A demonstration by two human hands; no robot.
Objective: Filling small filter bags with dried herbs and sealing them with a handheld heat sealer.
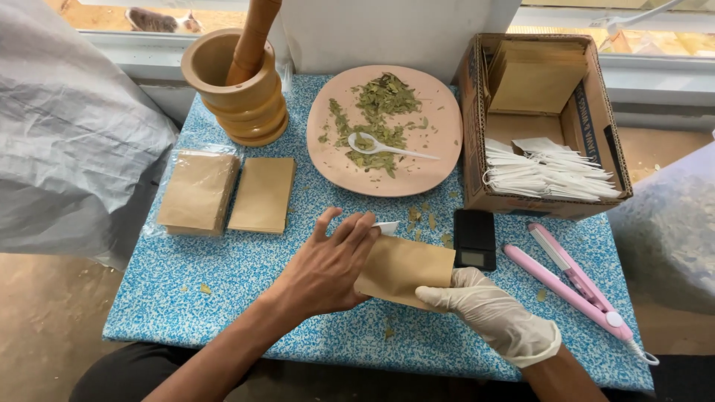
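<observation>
My bare left hand (328, 264) rests on the left end of a small brown paper pouch (408, 268), its fingers over the pouch mouth where a white paper corner (387, 227) sticks out. My right hand (488, 309), in a white glove, pinches the pouch's lower right edge. The pouch lies just above the blue speckled table top (223, 290). Behind it stands a pink plate (439, 145) of dried green leaves (381, 100) with a white plastic spoon (387, 147).
A small black pocket scale (474, 238) sits right of the pouch; a pink heat sealer (573, 283) lies further right. A cardboard box (473, 82) holds white filter bags and brown pouches. Two stacks of brown pouches (231, 192) and a wooden mortar with pestle (238, 82) stand at left.
</observation>
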